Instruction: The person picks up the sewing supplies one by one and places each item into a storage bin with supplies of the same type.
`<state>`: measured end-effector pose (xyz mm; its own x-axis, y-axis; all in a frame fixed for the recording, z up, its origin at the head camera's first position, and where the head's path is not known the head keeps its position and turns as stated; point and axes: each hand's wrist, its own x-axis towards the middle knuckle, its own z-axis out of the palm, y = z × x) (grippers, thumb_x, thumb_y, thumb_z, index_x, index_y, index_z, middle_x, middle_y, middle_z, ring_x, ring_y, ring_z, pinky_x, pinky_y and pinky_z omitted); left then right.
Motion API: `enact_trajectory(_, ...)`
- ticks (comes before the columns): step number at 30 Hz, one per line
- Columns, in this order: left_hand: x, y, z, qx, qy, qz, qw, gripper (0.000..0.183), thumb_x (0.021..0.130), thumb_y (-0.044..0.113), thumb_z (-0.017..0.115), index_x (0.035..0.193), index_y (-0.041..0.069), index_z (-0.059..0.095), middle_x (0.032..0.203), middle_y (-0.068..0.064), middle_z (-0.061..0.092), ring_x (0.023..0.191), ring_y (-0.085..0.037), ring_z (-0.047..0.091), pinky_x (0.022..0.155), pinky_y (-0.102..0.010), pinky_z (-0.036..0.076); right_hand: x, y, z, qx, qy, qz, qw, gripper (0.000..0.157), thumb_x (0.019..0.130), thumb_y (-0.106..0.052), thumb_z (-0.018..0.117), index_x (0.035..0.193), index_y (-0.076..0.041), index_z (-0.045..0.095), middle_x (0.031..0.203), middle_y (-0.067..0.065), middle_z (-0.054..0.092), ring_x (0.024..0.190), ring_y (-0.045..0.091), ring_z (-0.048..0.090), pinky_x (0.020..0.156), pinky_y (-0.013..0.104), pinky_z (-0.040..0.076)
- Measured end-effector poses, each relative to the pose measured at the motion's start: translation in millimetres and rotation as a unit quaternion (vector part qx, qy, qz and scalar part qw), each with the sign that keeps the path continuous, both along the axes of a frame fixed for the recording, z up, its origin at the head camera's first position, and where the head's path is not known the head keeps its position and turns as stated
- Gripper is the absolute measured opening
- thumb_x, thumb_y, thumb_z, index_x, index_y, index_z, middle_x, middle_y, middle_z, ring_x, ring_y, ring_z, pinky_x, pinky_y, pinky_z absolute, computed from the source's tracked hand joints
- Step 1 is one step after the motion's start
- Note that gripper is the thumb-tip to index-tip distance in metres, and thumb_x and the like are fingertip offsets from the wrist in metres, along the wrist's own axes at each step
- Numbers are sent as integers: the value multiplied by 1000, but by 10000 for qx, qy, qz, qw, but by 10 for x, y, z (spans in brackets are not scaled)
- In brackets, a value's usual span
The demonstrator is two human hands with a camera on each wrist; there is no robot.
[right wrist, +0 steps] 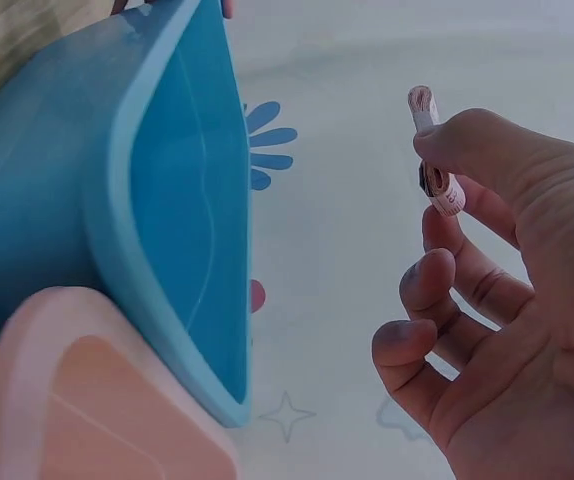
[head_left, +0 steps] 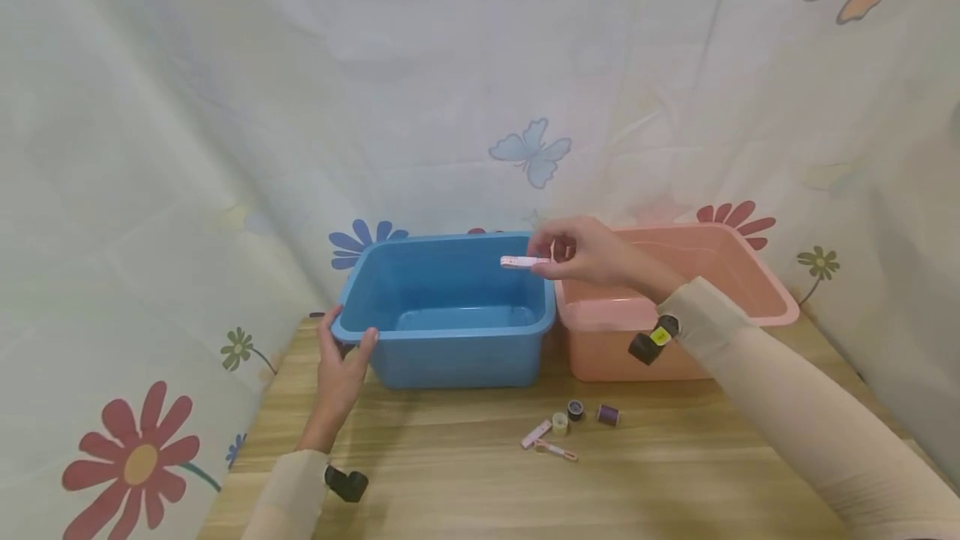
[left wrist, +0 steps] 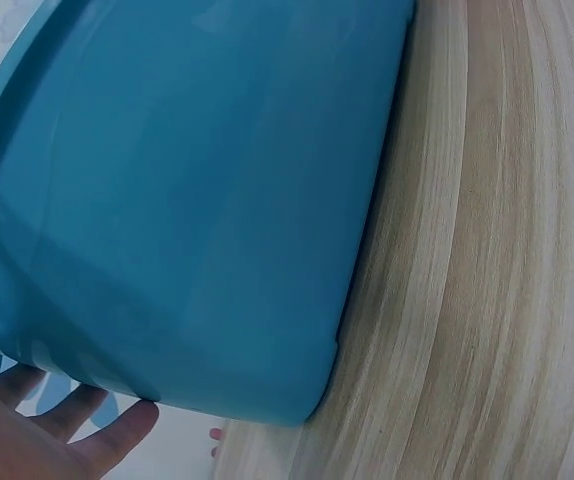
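My right hand (head_left: 588,252) pinches a folded tape measure (right wrist: 436,180) between thumb and index finger. The other fingers curl loosely below it in the right wrist view. In the head view the hand overlaps the right rim of the blue plastic tub (head_left: 457,361), and the tape overlaps the tub's back wall. My left hand (head_left: 343,373) holds the tub at its front left corner, thumb at the front rim and fingers along the left side. From the left wrist, its fingers (left wrist: 117,435) show against the tub wall. The tub's visible inner floor is bare.
A pink tub (head_left: 630,357) stands right beside the blue one. In front lie a purple thread spool (head_left: 608,415), a dark spool (head_left: 575,410), a cream spool (head_left: 560,423), a pinkish-white folded strip (head_left: 536,435) and a slim pink-orange item (head_left: 557,450) on the wooden table (head_left: 450,473).
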<state>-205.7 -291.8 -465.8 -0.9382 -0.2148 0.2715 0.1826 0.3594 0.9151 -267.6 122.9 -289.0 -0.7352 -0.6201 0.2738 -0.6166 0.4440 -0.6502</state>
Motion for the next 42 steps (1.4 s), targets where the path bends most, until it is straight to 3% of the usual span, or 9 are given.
enact_trajectory(4,-16,0,-27,-36,-27,17,10000,77,100,45,64,160,33,17,165,-11,27,146,-37,36,115,-61,32,-165,-113,74,167,39,99,9998,16,92,-23,79,107,-20,73,89,1,67,79,25,60,63,35,51)
enact_trajectory(10,-25,4,-36,20,-57,-11,10000,78,101,43,64,161,30,16,166,-13,25,146,-38,35,115,-62,31,-355,-272,100,242,-156,141,9995,20,93,-32,78,109,-22,73,96,1,67,88,24,63,71,34,56)
enact_trajectory(20,155,175,261,83,-157,-103,9998,79,102,36,64,161,16,15,165,-19,25,146,-43,34,114,-64,30,-681,-535,-60,86,-309,128,9994,16,94,-30,76,107,-21,74,97,2,67,93,27,64,79,34,57)
enact_trajectory(25,143,153,217,153,-78,-44,9998,79,102,35,64,161,17,15,165,-18,25,145,-44,34,113,-65,31,-830,-717,-87,177,-76,266,9995,15,95,-30,75,107,-20,75,100,0,69,98,23,63,85,34,55)
enact_trajectory(29,71,91,99,115,-12,33,9999,77,102,37,64,160,21,17,165,-15,26,146,-40,34,115,-63,31,-924,-867,-118,268,126,368,9989,14,94,-27,76,104,-18,75,100,0,70,97,19,62,89,33,53)
enact_trajectory(34,-14,21,-32,10,30,116,9999,76,102,37,63,161,23,16,166,-14,25,146,-39,35,115,-62,31,-990,-1014,-173,295,10,398,9988,17,94,-25,76,108,-14,76,102,0,71,97,20,62,85,31,54)
enact_trajectory(38,4,43,-4,19,75,91,9999,76,102,35,63,161,21,16,165,-16,25,146,-40,34,114,-64,31,-1027,-1070,-224,358,-109,321,9988,18,95,-26,75,108,-13,75,103,1,70,99,20,62,85,30,55)
enact_trajectory(42,74,111,119,16,95,67,9999,77,103,35,63,161,18,16,164,-17,26,145,-41,35,114,-65,31,-1048,-1094,-257,417,-140,220,9988,14,96,-27,74,105,-17,75,104,1,70,100,20,61,87,31,54)
